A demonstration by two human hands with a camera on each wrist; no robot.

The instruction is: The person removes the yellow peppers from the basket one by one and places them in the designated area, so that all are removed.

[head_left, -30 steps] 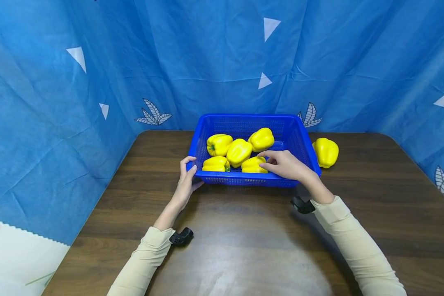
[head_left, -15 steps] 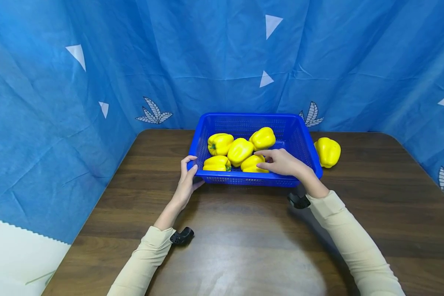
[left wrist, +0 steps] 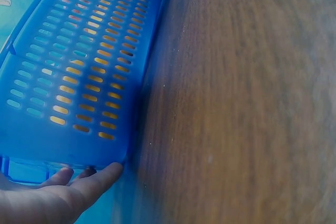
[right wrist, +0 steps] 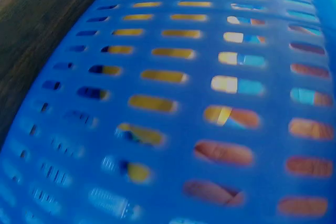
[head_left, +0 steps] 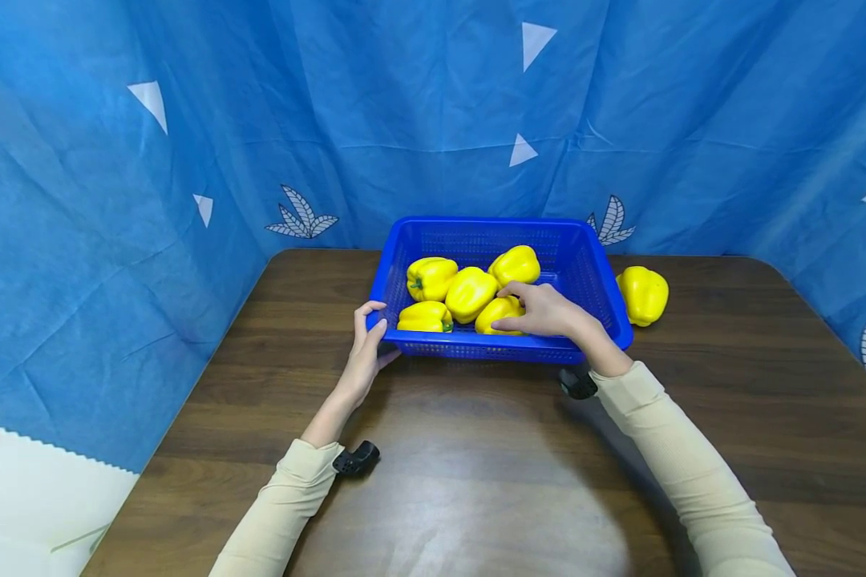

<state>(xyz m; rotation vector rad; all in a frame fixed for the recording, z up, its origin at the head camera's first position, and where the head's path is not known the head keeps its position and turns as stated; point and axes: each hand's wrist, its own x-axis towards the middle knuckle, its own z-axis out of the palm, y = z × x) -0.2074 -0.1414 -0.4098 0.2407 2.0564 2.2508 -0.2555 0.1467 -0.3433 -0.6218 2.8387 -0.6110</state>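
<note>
blue curtain — white triangles, outlined leaves, brown wood-grain table

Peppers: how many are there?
6 peppers: five in the basket (back left, back right, middle, front left, one at the right hand), one on the table at right. The hand could hide more.

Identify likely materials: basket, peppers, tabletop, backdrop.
Basket: likely molded plastic, semi-gloss; uniform blue, rows of slots in the walls.
Peppers: smooth, glossy yellow skin with bright highlights; real or plastic replicas, can't tell.
Tabletop: wood or wood-look laminate, satin; brown grain, soft glare.
Backdrop: probably thin fabric, possibly plastic sheeting; creases, hanging folds, printed motifs.
</note>
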